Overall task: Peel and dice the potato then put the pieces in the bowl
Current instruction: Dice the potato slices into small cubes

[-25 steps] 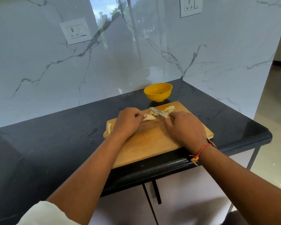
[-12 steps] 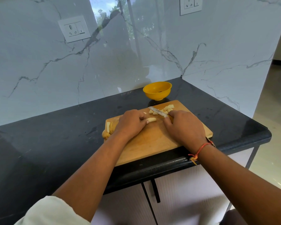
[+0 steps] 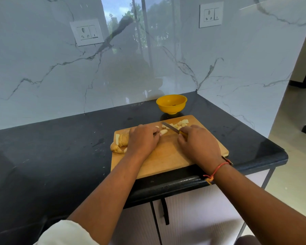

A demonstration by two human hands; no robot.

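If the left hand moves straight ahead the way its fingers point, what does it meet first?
Probably the knife, whose blade lies just beyond the potato strip that the left hand holds; depth there is unclear.

Bowl (image 3: 171, 105) just behind cutting board (image 3: 166, 160) — diced pieces (image 3: 183, 123) at its far right, peels (image 3: 119, 141) at its left edge

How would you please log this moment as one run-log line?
stage: dicing | left hand: holds potato strip on cutting board | right hand: grips knife | diced pieces: far right of board | bowl: behind board
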